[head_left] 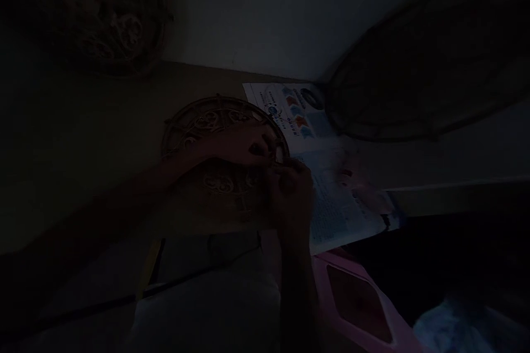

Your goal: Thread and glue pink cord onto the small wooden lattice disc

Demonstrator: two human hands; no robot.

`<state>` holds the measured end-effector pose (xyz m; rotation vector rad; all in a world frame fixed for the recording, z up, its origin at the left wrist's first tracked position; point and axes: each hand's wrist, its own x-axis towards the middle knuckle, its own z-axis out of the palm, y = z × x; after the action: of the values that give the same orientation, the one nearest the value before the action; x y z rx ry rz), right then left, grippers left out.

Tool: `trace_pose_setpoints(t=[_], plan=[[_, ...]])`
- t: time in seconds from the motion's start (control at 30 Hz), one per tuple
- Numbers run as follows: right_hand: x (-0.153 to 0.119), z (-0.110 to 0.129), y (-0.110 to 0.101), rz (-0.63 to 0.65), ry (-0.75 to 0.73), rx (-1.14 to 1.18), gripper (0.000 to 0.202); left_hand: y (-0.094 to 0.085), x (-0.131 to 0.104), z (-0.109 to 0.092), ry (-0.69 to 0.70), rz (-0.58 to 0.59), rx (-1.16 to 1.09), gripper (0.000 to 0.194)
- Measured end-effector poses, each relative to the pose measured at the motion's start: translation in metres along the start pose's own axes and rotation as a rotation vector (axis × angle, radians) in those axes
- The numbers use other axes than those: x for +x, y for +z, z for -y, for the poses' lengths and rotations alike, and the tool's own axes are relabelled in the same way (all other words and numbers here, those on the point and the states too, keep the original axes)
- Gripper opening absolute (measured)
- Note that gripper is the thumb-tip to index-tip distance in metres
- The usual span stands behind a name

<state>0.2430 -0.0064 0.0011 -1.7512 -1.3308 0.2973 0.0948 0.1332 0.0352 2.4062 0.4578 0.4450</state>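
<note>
The picture is very dark. A round frame (218,100) with scroll-shaped ornaments (218,183) inside it lies flat in the middle of the view. My left hand (248,143) reaches across the frame to its right side, fingers bent and pressed together near the rim. Close by, at the right edge of the frame, my right hand (291,185) is closed, its fingertips almost meeting those of the left. Whatever lies between the fingertips is too dark and small to make out.
A printed sheet (323,176) lies right of the frame. Another ornamented round piece (124,33) is at the upper left. A large oval frame (372,135) leans at the right. A pink object (331,287) is below, and bluish cloth or plastic (451,328) at the lower right.
</note>
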Motion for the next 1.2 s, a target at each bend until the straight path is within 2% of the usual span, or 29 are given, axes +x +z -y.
trace_pose_setpoints(t=[0.13, 0.4, 0.57, 0.73, 0.9, 1.0, 1.2], plan=[[0.000, 0.002, -0.002, 0.015, 0.058, 0.041, 0.032, -0.001, 0.000, 0.002, -0.041, 0.000, -0.033, 0.023], [0.002, 0.006, -0.002, -0.009, -0.018, 0.003, 0.023, -0.001, 0.001, 0.005, 0.018, 0.030, 0.022, 0.022], [0.000, 0.006, -0.002, -0.015, -0.047, 0.001, 0.017, -0.001, 0.002, -0.001, 0.041, -0.003, 0.050, 0.021], [-0.003, 0.005, -0.003, -0.004, -0.039, -0.006, 0.024, -0.001, 0.005, -0.007, -0.004, -0.001, 0.104, 0.014], [-0.003, 0.005, -0.003, -0.001, -0.031, -0.023, 0.023, -0.001, 0.008, -0.007, 0.019, -0.012, 0.086, 0.020], [-0.004, 0.005, -0.005, -0.019, -0.026, -0.025, 0.023, 0.002, 0.008, -0.006, -0.045, -0.023, 0.079, 0.020], [-0.005, 0.003, -0.008, 0.030, -0.024, -0.085, 0.027, 0.008, 0.012, -0.010, -0.198, -0.046, 0.154, 0.019]])
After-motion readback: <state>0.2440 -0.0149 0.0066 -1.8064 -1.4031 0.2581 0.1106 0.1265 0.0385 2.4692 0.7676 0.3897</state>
